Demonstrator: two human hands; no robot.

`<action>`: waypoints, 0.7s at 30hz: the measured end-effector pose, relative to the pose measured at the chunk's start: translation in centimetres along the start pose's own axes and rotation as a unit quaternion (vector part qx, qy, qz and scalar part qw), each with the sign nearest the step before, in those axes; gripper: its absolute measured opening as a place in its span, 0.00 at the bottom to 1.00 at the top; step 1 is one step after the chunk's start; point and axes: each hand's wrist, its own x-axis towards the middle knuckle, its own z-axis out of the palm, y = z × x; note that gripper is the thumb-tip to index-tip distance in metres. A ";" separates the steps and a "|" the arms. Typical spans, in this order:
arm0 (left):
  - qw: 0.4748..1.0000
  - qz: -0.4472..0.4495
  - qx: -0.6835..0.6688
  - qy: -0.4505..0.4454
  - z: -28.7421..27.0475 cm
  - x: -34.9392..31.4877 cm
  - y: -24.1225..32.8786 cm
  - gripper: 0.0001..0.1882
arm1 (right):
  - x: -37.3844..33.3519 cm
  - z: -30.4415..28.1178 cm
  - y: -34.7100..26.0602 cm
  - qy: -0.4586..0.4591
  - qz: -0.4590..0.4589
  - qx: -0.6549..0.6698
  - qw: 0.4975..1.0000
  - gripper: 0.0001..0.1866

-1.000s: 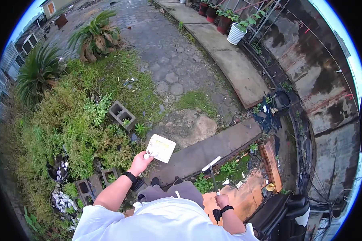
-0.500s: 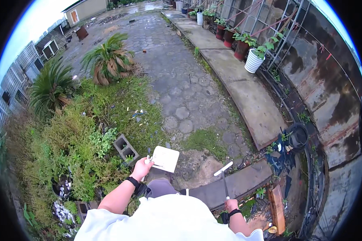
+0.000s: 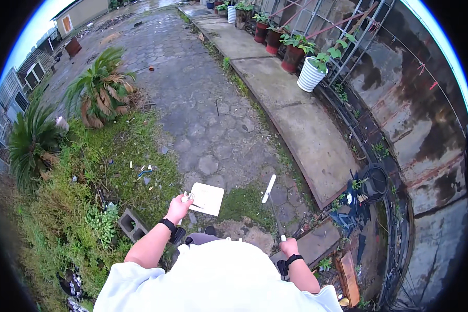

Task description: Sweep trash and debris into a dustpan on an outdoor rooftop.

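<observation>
My left hand [image 3: 177, 210] is closed round the handle of a flat white dustpan [image 3: 208, 199], held out in front of my body. Lower right, my right hand [image 3: 289, 246] grips a long-handled T-shaped tool. A white bar head [image 3: 269, 189] tops its dark shaft, which points away from me; it looks like a squeegee or a narrow broom, but I cannot tell which. Both tools are over the mossy paving [image 3: 239, 203], apart from each other. The fingers wrap the handles and partly hide them.
A hollow concrete block [image 3: 132, 224] lies among weeds on the left, with two small palms [image 3: 104, 88] beyond. Along the right run a raised concrete ledge [image 3: 312, 132], potted plants, a white ribbed pot [image 3: 311, 75] and a coiled black hose [image 3: 374, 183]. An orange-brown plank [image 3: 348, 278] lies lower right.
The view has shifted forward and right, so the palms and ledge sit further left. My right hand has raised the white bar head farther out ahead. Both hands keep their holds.
</observation>
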 end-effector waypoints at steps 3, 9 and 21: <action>0.998 0.039 0.036 -0.032 1.6 7.6 4.1 0.17 | 3.1 -4.8 -7.2 0.013 -0.011 -0.008 1.000 0.15; 0.995 0.051 0.064 -0.049 5.1 22.1 10.7 0.20 | 16.7 -11.5 -18.0 0.017 -0.028 -0.083 0.996 0.14; 0.982 0.071 0.154 -0.083 16.9 49.1 21.4 0.24 | 47.3 -23.0 -40.1 -0.015 -0.035 -0.169 0.985 0.13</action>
